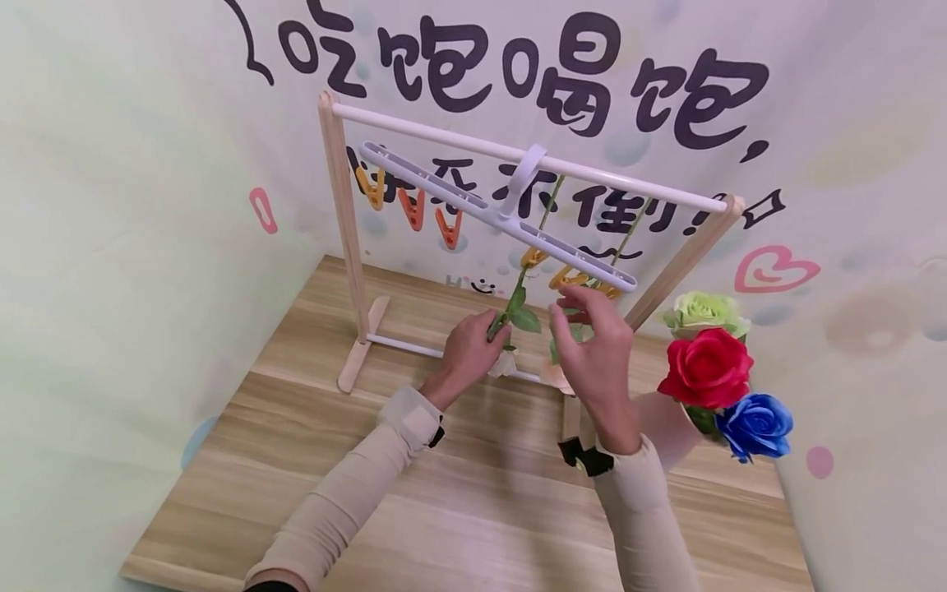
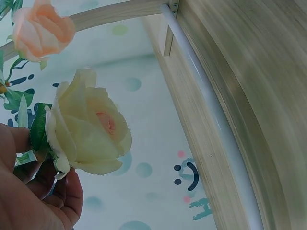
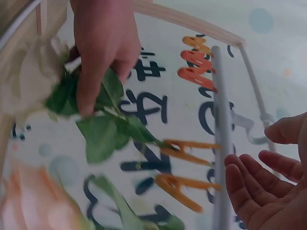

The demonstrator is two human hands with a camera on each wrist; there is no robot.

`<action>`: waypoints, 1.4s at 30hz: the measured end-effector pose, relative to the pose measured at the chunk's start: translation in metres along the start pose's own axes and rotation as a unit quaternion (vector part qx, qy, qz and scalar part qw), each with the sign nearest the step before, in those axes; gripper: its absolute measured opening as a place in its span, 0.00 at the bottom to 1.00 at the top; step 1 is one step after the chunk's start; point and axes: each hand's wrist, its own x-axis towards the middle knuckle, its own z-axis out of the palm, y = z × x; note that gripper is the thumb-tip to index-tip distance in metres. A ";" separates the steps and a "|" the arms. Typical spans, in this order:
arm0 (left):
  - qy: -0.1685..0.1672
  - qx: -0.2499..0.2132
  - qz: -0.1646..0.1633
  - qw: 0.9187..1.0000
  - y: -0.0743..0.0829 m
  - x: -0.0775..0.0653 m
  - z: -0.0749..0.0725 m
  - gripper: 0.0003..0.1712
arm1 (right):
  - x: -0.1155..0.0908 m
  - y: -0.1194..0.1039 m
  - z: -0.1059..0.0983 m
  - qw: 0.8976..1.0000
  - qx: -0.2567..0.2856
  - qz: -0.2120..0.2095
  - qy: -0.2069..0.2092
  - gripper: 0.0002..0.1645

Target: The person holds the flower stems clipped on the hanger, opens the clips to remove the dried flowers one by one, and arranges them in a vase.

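Observation:
My left hand pinches a cream rose just behind its bloom. The rose hangs head down, its stem reaching up to a yellow-orange clip on the lavender hanger. My right hand is beside the hanger's right end; in the right wrist view its fingers are loosely bent with nothing between them. Beside the cream rose hangs a peach rose, also head down, under the clips at the right half of the hanger. Part of it is hidden behind my right hand in the head view.
A wooden rack with a white top rail carries the hanger, which slopes down to the right. Several orange and yellow clips hang at its left half. Right of the rack, a pale vase holds green, red and blue roses on the wooden table.

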 end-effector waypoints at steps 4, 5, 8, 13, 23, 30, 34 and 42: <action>-0.004 0.003 -0.002 1.000 0.000 -0.001 0.000 0.12 | 0.005 0.005 0.018 0.998 0.010 0.049 -0.024 0.15; -0.005 0.004 -0.003 1.000 0.000 -0.001 0.000 0.12 | 0.006 0.006 0.021 0.998 0.008 0.059 -0.027 0.15; -0.008 0.008 -0.007 1.000 0.000 -0.001 0.000 0.11 | 0.008 0.009 0.030 0.996 0.005 0.084 -0.028 0.18; -0.009 0.011 -0.010 1.000 0.001 -0.001 0.001 0.12 | 0.009 0.013 0.041 0.991 -0.003 0.134 -0.028 0.21; -0.009 0.020 -0.010 1.000 0.000 0.000 0.003 0.12 | 0.012 0.019 0.054 0.972 0.034 0.229 -0.034 0.31; -0.008 0.025 -0.006 1.000 0.000 0.001 0.002 0.11 | 0.015 0.024 0.065 0.962 0.101 0.253 0.019 0.33; -0.007 0.025 -0.007 1.000 -0.001 0.000 0.002 0.11 | 0.016 0.026 0.073 0.961 0.125 0.239 0.060 0.30; -0.007 0.020 -0.006 1.000 -0.001 0.000 0.001 0.10 | 0.018 0.029 0.087 0.955 0.168 0.213 0.118 0.24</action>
